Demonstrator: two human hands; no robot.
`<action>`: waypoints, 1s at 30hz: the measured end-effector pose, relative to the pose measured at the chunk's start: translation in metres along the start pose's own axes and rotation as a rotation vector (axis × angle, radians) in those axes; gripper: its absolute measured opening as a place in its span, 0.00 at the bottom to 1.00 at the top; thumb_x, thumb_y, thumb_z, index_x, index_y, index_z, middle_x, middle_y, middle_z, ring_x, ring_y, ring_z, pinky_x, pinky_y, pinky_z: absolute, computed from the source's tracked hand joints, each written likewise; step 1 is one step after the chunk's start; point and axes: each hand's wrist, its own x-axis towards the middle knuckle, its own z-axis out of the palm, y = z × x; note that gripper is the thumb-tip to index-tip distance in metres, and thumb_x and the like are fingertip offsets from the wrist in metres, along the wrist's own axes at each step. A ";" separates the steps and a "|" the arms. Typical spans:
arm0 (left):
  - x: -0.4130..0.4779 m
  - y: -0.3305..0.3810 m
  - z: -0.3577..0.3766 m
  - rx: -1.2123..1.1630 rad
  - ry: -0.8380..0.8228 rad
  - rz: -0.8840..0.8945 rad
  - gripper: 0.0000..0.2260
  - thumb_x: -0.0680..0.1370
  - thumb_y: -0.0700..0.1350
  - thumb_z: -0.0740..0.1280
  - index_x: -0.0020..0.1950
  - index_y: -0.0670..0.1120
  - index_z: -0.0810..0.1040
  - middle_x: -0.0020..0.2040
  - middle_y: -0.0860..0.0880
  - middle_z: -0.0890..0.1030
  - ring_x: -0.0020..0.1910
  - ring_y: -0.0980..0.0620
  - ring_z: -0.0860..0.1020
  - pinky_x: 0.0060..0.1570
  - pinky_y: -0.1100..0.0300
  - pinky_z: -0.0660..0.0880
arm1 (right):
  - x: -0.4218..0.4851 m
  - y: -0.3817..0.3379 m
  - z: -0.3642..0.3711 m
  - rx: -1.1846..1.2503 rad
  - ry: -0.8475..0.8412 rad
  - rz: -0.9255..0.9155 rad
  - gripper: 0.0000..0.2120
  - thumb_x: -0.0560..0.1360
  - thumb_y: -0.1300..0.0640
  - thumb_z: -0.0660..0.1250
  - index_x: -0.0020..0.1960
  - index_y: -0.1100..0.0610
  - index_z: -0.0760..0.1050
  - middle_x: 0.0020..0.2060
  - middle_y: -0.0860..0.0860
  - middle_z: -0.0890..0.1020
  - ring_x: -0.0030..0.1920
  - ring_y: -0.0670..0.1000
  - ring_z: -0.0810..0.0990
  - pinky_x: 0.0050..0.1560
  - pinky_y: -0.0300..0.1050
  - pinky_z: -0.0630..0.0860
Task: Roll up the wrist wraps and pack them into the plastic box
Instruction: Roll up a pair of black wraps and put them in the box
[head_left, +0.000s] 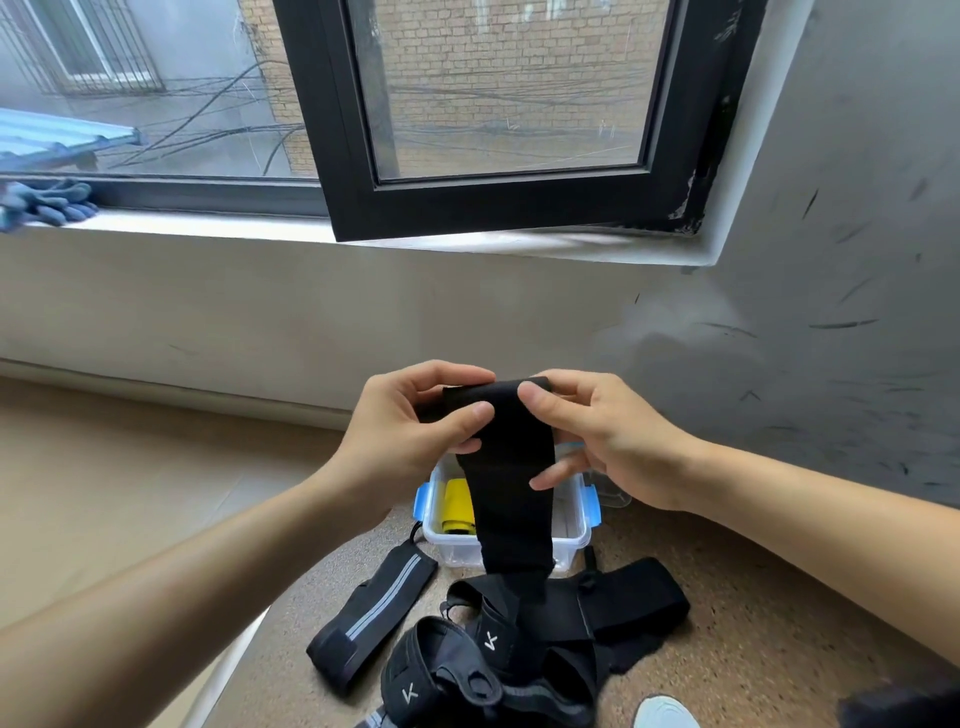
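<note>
I hold a black wrist wrap (511, 467) up in front of me, its top end folded over between both hands and its tail hanging down. My left hand (415, 421) pinches the left side of the fold with thumb and fingers. The right side is pinched by my right hand (597, 436), whose lower fingers lie behind the strap. Below the strap a clear plastic box (569, 525) with blue clips stands open on the floor, with a yellow roll (457, 506) inside. A pile of black wraps (519, 644) lies in front of the box.
A black wrap with a grey stripe (371, 610) lies flat left of the pile. The box's clear lid (613, 493) sits to its right by the grey wall. A window sill holds blue gloves (49, 202). A pale shoe tip (665, 712) shows at the bottom.
</note>
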 end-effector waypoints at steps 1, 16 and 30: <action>-0.001 0.000 0.001 0.021 0.006 0.023 0.10 0.76 0.32 0.73 0.56 0.41 0.84 0.46 0.44 0.86 0.45 0.52 0.85 0.42 0.63 0.80 | 0.000 0.000 0.001 0.000 0.009 0.001 0.14 0.81 0.53 0.66 0.61 0.62 0.79 0.54 0.61 0.84 0.55 0.55 0.86 0.38 0.48 0.85; 0.001 0.000 -0.001 -0.060 -0.074 -0.205 0.15 0.71 0.49 0.74 0.55 0.46 0.86 0.48 0.43 0.85 0.47 0.51 0.85 0.38 0.61 0.81 | -0.001 0.002 -0.003 0.003 0.017 -0.122 0.14 0.77 0.72 0.69 0.60 0.61 0.81 0.51 0.60 0.86 0.54 0.59 0.86 0.41 0.46 0.85; 0.000 -0.001 0.004 0.103 0.028 0.139 0.13 0.73 0.31 0.76 0.51 0.47 0.83 0.43 0.51 0.85 0.42 0.57 0.82 0.37 0.62 0.79 | 0.001 -0.003 0.006 -0.041 -0.012 0.074 0.24 0.79 0.40 0.62 0.63 0.57 0.80 0.55 0.57 0.86 0.53 0.57 0.86 0.37 0.47 0.84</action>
